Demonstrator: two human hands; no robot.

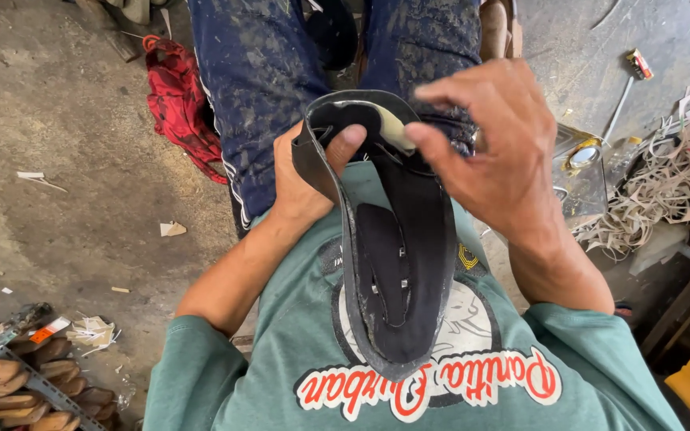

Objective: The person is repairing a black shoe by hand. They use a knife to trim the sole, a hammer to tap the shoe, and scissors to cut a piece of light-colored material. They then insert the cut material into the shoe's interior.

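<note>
dusty concrete floor (57, 160) fills the frame's left half, littered with paper scraps. down in the lower left corner, a metal rack (9, 375) holds a row of tan wooden shoe forms (33, 387). upper left of centre, a red cloth (177, 108) lies crumpled on the ground beside the person's paint-flecked blue trousers (265, 72). moving to centre: the left hand (305, 179) grips the edge of a black shoe sole (401, 271), thumb pressed over its upper rim. the sole sits upright against the green printed shirt (313, 351), toe end toward the knees. the right hand (493, 152) curls over the top of the sole, fingertips pinching what looks like a pale strip at the rim, hard to tell exactly. over on the right edge, a heap of pale trimmed strips (664, 191) sprawls across the floor.
</note>
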